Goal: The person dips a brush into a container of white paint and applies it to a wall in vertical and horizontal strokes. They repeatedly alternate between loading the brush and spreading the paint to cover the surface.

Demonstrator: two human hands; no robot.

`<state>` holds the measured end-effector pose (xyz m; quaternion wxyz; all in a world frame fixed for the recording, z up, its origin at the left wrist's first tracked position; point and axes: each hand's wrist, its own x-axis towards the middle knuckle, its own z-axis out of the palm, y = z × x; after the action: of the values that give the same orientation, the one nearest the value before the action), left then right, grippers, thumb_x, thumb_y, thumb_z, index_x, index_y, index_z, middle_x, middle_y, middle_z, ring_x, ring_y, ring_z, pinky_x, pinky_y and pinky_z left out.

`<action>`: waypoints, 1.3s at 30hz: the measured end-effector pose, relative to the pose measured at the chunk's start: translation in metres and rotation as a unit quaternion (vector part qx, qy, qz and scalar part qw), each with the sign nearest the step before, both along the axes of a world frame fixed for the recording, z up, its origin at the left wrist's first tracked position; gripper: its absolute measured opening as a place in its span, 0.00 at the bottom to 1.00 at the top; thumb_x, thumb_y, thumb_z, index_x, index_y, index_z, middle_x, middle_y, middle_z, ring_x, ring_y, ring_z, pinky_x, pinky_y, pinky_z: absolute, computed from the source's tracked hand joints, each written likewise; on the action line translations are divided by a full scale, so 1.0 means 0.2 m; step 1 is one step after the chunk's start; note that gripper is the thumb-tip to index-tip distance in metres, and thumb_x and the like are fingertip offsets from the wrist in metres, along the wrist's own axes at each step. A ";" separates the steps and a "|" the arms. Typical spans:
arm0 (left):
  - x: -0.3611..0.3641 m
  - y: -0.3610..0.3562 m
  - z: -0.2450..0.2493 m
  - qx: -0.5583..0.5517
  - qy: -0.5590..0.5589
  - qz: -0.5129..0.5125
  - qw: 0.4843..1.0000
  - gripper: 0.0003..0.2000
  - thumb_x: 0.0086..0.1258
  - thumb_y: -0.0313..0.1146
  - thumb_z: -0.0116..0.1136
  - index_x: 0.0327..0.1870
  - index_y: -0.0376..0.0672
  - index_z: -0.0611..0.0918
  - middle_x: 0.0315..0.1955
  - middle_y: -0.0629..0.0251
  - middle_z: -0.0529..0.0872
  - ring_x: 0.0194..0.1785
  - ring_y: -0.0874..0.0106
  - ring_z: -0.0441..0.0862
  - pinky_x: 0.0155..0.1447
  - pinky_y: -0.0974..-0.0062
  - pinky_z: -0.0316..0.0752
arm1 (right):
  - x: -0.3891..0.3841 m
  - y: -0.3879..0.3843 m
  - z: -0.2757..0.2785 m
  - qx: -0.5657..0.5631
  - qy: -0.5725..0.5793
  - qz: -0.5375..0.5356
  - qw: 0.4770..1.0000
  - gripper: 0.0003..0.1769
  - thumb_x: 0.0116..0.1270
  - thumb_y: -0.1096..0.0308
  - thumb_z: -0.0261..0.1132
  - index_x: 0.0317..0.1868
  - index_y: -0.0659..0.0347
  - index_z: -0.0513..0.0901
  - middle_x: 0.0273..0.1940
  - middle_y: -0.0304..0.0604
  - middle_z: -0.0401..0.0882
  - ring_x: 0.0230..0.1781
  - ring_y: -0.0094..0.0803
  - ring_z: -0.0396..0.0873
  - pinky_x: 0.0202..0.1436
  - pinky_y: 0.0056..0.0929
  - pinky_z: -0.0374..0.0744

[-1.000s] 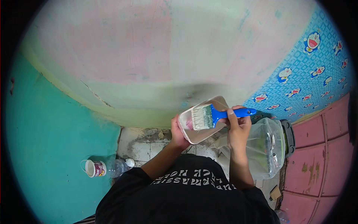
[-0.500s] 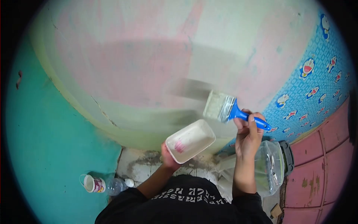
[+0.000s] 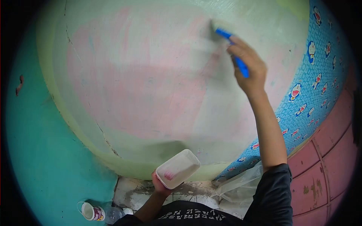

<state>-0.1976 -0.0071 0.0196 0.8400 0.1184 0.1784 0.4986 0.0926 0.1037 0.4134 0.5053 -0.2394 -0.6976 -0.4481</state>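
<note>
My right hand (image 3: 249,66) is raised and wrapped round the blue handle of a wide paintbrush (image 3: 241,67), somewhat blurred. The brush's bristles are at the upper part of the pale wall (image 3: 151,94), which has pink patches showing through. Low in the middle, my left hand (image 3: 160,184) grips the left side of a white rectangular tray (image 3: 183,167), with a pink smear inside it. The fingers under the tray are hidden.
A teal wall (image 3: 45,150) lies left, with a small bucket (image 3: 90,211) and a clear bottle (image 3: 113,214) at its foot. Blue cartoon wallpaper (image 3: 301,98), a pink panelled surface (image 3: 313,169) and a clear plastic bag (image 3: 241,184) are on the right.
My right hand has gone up with the brush, from beside the tray to the upper wall. The tray in my left hand sits lower and slightly left, and the view has tilted upward.
</note>
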 end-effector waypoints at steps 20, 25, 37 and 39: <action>-0.23 0.04 -0.18 0.002 -0.050 -0.068 0.996 0.42 0.71 0.67 0.39 0.78 0.45 0.69 0.68 0.50 0.76 0.66 0.41 0.80 0.56 0.33 0.83 | -0.05 -0.10 0.57 -0.126 0.107 0.011 0.986 0.07 0.73 0.69 0.70 0.48 0.60 0.89 0.34 0.41 0.89 0.31 0.28 0.85 0.37 0.27 0.80; -0.27 0.06 -0.21 -0.018 -0.075 -0.065 0.995 0.42 0.71 0.68 0.39 0.79 0.45 0.68 0.69 0.50 0.76 0.67 0.40 0.79 0.56 0.31 0.83 | -0.03 0.00 0.12 -0.043 -0.067 -0.102 0.992 0.20 0.58 0.82 0.71 0.51 0.56 0.88 0.51 0.47 0.90 0.53 0.47 0.88 0.56 0.40 0.86; -0.29 0.02 -0.16 -0.009 -0.004 -0.039 0.999 0.39 0.76 0.63 0.33 0.76 0.41 0.72 0.67 0.52 0.80 0.69 0.49 0.80 0.68 0.43 0.79 | -0.10 -0.04 -0.30 -0.356 0.010 0.000 0.935 0.13 0.68 0.79 0.69 0.52 0.62 0.88 0.49 0.47 0.91 0.47 0.42 0.90 0.52 0.35 0.84; -0.30 0.01 -0.16 -0.008 -0.004 -0.033 0.999 0.39 0.76 0.63 0.34 0.76 0.40 0.72 0.67 0.53 0.81 0.69 0.50 0.80 0.68 0.44 0.79 | -0.06 -0.08 0.06 -0.232 0.034 -0.010 0.972 0.12 0.70 0.83 0.67 0.50 0.63 0.89 0.44 0.45 0.92 0.44 0.30 0.90 0.49 0.26 0.84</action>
<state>-0.2576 -0.0046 -0.0122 0.8575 0.1155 0.1756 0.4696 0.0814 0.0886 0.4251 0.4554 -0.3719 -0.7622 -0.2708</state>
